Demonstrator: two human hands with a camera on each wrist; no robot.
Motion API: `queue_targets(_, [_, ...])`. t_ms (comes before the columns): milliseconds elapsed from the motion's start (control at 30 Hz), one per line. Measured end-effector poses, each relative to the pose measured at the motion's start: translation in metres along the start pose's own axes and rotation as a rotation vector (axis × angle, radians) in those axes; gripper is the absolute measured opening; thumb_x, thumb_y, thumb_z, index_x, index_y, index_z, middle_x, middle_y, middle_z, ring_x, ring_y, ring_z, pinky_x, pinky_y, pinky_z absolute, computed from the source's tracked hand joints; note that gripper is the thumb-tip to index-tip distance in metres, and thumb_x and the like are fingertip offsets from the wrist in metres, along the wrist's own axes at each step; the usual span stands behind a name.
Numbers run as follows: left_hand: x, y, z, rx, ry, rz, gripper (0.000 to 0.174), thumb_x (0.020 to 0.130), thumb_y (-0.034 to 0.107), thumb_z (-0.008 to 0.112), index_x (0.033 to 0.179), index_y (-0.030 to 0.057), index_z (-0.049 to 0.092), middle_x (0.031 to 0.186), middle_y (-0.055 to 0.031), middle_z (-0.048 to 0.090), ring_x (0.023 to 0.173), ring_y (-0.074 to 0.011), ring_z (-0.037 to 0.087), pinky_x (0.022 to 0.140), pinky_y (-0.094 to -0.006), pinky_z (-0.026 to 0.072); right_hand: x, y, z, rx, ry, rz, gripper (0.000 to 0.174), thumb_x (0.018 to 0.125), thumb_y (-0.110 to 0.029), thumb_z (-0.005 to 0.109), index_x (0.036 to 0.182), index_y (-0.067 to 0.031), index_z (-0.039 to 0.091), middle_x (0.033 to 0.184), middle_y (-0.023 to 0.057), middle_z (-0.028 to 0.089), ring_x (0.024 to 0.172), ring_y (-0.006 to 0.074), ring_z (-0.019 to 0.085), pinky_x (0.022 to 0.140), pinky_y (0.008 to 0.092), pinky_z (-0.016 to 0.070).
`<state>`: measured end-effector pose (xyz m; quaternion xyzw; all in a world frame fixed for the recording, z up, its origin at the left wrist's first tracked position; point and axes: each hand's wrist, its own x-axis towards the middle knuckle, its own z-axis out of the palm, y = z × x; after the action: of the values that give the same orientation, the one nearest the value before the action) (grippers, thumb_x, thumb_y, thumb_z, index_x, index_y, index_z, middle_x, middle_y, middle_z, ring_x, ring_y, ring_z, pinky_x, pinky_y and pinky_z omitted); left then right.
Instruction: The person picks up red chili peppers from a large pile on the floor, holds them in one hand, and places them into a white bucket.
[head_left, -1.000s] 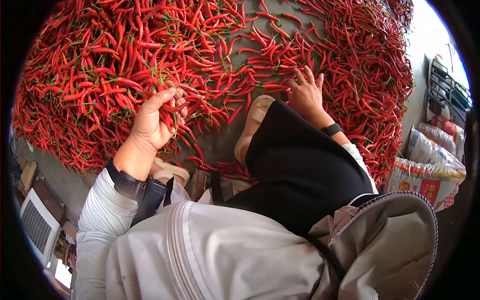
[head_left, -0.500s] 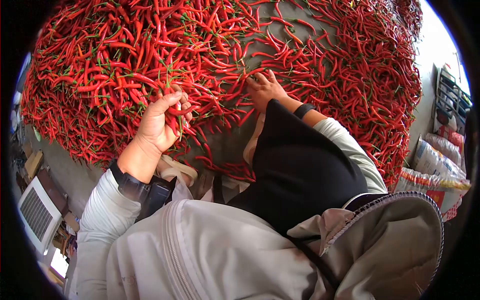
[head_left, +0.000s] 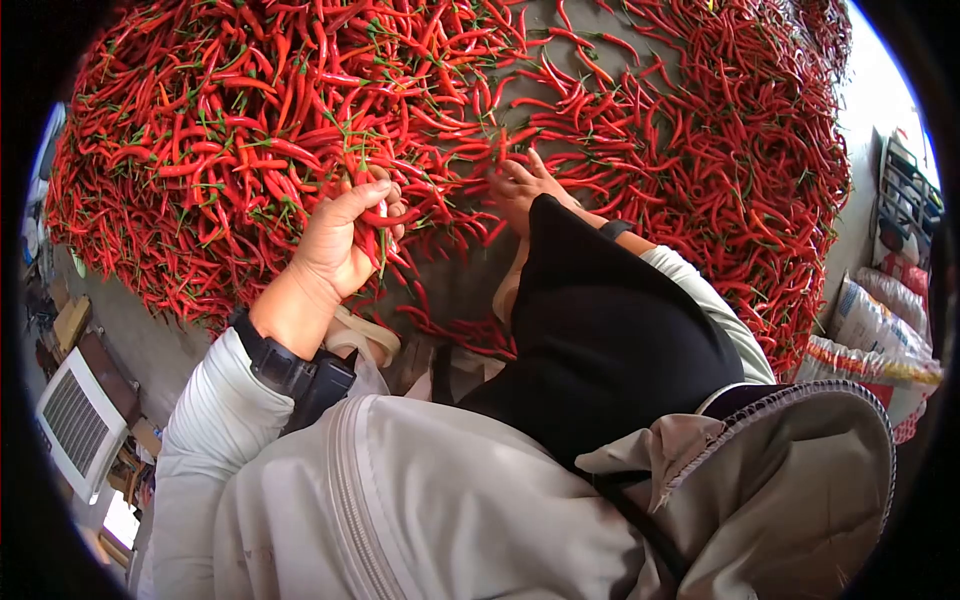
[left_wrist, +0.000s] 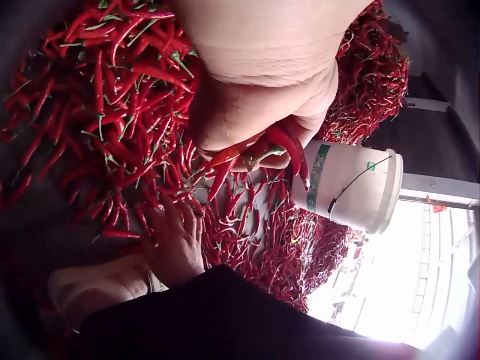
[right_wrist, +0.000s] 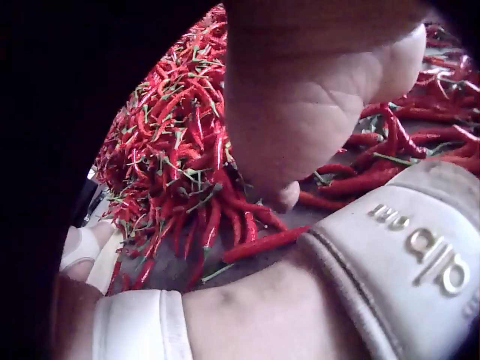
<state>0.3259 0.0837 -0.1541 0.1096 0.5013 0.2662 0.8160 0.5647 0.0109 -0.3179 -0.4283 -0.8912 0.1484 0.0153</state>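
Observation:
My left hand (head_left: 345, 235) grips a few red chillies (head_left: 376, 225) with green stems, over the edge of the big chilli heap (head_left: 250, 150). In the left wrist view, the held chillies (left_wrist: 281, 146) poke out between thumb and curled fingers. Just beyond the bent knee, my right hand (head_left: 527, 195) is low over scattered chillies (head_left: 560, 150), its fingers spread and reaching toward them. A blurred reddish chilli (head_left: 500, 145) shows just past those fingertips. In the right wrist view the right hand (right_wrist: 307, 112) hangs above a sandalled foot, with its fingers partly hidden.
Another bank of chillies (head_left: 760, 200) spreads on the right, with grey floor (head_left: 450, 285) between. Sandals (right_wrist: 397, 255) stand close under the right hand. A white bucket (left_wrist: 352, 184) appears in the left wrist view. Filled sacks (head_left: 870, 320) lie far right, and a white-framed grille (head_left: 80, 425) far left.
My right hand has moved left from the right-hand chillies to the middle, beyond the knee. The left hand keeps its chillies and shifts slightly right and down in view.

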Motion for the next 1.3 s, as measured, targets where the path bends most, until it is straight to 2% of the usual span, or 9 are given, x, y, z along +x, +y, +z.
queue_targets(167, [0.009, -0.016, -0.006, 0.071, 0.075, -0.030, 0.012, 0.078, 0.008, 0.061, 0.089, 0.0067, 0.056, 0.074, -0.0032, 0.058, 0.066, -0.0130, 0.057, 0.055, -0.0269, 0.0475, -0.005, 0.012, -0.023, 0.386, 0.370, 0.077, 0.028, 0.064, -0.004, 0.063, 0.092, -0.0079, 0.061, 0.094, 0.0033, 0.058, 0.088, 0.0202, 0.057, 0.080, 0.0319, 0.0456])
queue_targets(400, [0.035, -0.046, 0.031, 0.121, 0.028, -0.108, 0.017, 0.075, 0.009, 0.067, 0.088, 0.0089, 0.057, 0.076, -0.0001, 0.059, 0.065, -0.0100, 0.057, 0.053, -0.0226, 0.0458, 0.011, 0.015, -0.118, 1.538, 0.224, 0.514, 0.014, 0.078, 0.004, 0.056, 0.092, 0.0025, 0.055, 0.082, 0.0074, 0.061, 0.072, 0.0127, 0.062, 0.067, 0.0233, 0.0512])
queue_targets(733, [0.044, 0.002, 0.035, -0.020, -0.231, 0.075, 0.017, 0.080, 0.014, 0.060, 0.094, 0.0052, 0.057, 0.086, -0.0053, 0.061, 0.081, -0.0153, 0.059, 0.072, -0.0292, 0.0505, 0.010, 0.034, -0.151, 1.135, 0.290, 0.322, 0.023, 0.080, -0.005, 0.059, 0.102, -0.0001, 0.058, 0.092, 0.0053, 0.062, 0.086, 0.0118, 0.058, 0.077, 0.0248, 0.0477])
queue_targets(767, [0.039, 0.007, 0.041, -0.058, -0.178, 0.088, 0.015, 0.079, 0.014, 0.061, 0.091, 0.0056, 0.058, 0.085, -0.0054, 0.061, 0.077, -0.0150, 0.059, 0.070, -0.0288, 0.0501, 0.001, 0.042, -0.124, 1.183, 0.281, 0.550, 0.020, 0.080, -0.008, 0.059, 0.098, 0.0011, 0.060, 0.092, 0.0068, 0.062, 0.086, 0.0140, 0.058, 0.078, 0.0263, 0.0470])
queue_targets(867, [0.032, 0.009, 0.033, -0.115, -0.056, 0.128, 0.013, 0.080, 0.016, 0.059, 0.087, 0.0050, 0.059, 0.088, -0.0089, 0.062, 0.076, -0.0182, 0.060, 0.068, -0.0306, 0.0500, -0.027, 0.056, -0.065, 0.639, 0.128, 0.499, 0.021, 0.072, -0.015, 0.058, 0.092, -0.0114, 0.064, 0.089, 0.0115, 0.062, 0.082, 0.0296, 0.059, 0.074, 0.0362, 0.0479])
queue_targets(933, [0.031, 0.009, 0.014, -0.059, -0.265, 0.061, 0.015, 0.082, 0.018, 0.057, 0.086, 0.0044, 0.059, 0.086, -0.0106, 0.062, 0.075, -0.0194, 0.060, 0.065, -0.0318, 0.0506, -0.042, 0.062, -0.019, 0.330, 0.086, 0.357, 0.022, 0.072, -0.015, 0.056, 0.093, -0.0130, 0.062, 0.090, 0.0074, 0.061, 0.090, 0.0255, 0.056, 0.079, 0.0369, 0.0446])
queue_targets(1100, [0.016, -0.008, 0.008, -0.043, -0.120, -0.063, 0.010, 0.081, 0.015, 0.057, 0.088, 0.0073, 0.054, 0.077, -0.0032, 0.057, 0.069, -0.0147, 0.056, 0.064, -0.0311, 0.0494, -0.031, 0.046, -0.006, 0.151, -0.019, 0.624, 0.022, 0.071, -0.017, 0.057, 0.093, -0.0145, 0.058, 0.091, 0.0052, 0.059, 0.091, 0.0261, 0.054, 0.078, 0.0390, 0.0438])
queue_targets(1233, [0.017, -0.012, 0.012, -0.019, -0.124, -0.076, 0.012, 0.080, 0.014, 0.059, 0.089, 0.0087, 0.054, 0.076, -0.0020, 0.057, 0.069, -0.0138, 0.054, 0.065, -0.0302, 0.0489, -0.019, 0.052, -0.009, 0.074, 0.004, 0.466, 0.017, 0.072, -0.018, 0.057, 0.088, -0.0138, 0.059, 0.092, 0.0050, 0.058, 0.089, 0.0257, 0.053, 0.078, 0.0402, 0.0431])
queue_targets(1300, [0.019, -0.012, 0.013, -0.032, -0.123, -0.051, 0.009, 0.080, 0.012, 0.059, 0.086, 0.0056, 0.056, 0.076, -0.0056, 0.058, 0.068, -0.0157, 0.057, 0.058, -0.0293, 0.0490, -0.020, 0.058, -0.011, 0.113, 0.260, 0.336, 0.015, 0.072, -0.020, 0.059, 0.084, -0.0119, 0.059, 0.086, 0.0062, 0.059, 0.085, 0.0254, 0.054, 0.077, 0.0396, 0.0427])
